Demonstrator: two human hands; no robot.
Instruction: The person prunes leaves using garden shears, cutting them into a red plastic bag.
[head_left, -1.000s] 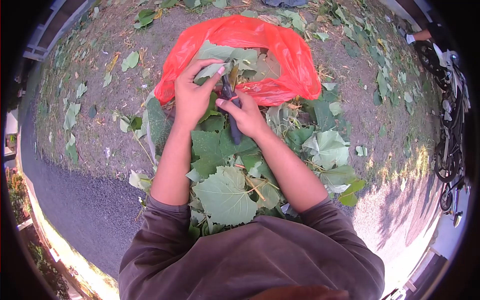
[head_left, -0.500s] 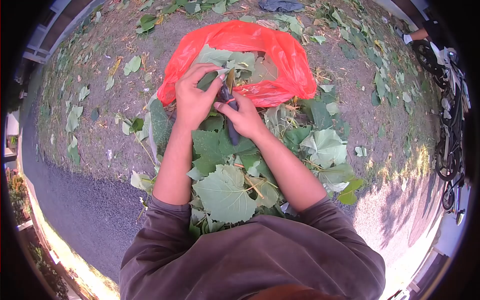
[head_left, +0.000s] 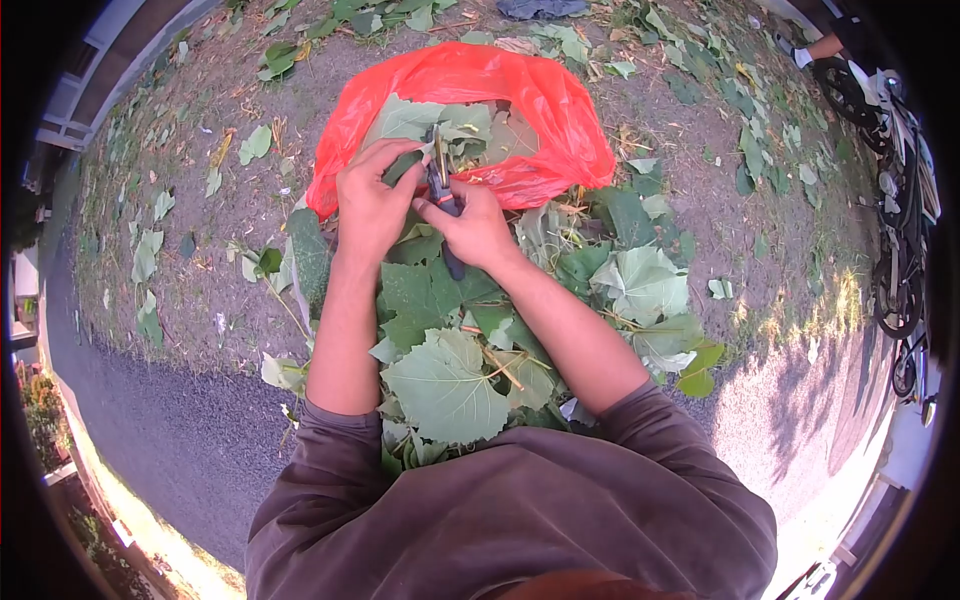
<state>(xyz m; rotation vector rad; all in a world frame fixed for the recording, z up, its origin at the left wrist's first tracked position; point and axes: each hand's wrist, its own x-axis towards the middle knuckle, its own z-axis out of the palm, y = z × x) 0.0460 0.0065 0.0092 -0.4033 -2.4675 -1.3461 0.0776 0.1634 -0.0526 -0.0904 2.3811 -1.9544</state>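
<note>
My left hand (head_left: pixel 375 195) pinches a green leaf (head_left: pixel 404 166) at the near edge of a red plastic bag (head_left: pixel 590 140). My right hand (head_left: pixel 472 222) is wrapped round dark-handled pruning shears (head_left: pixel 441 180), whose blades point away from me and lie beside the pinched leaf. Inside the open bag are several broad leaves (head_left: pixel 405 118). Below my hands, between my forearms, lies a heap of large green leaves (head_left: pixel 448 385) with some stems.
Bare soil (head_left: pixel 240 190) with scattered leaves surrounds the bag. A dark cloth (head_left: pixel 541 9) lies at the top. Bicycles (head_left: pixel 900 230) stand at the far right, near a person's arm (head_left: pixel 826 47). Asphalt (head_left: pixel 180 420) spans the lower left.
The shears' blades show apart now, beside the leaf in my left hand. The bag and both hands appear slightly further left in view.
</note>
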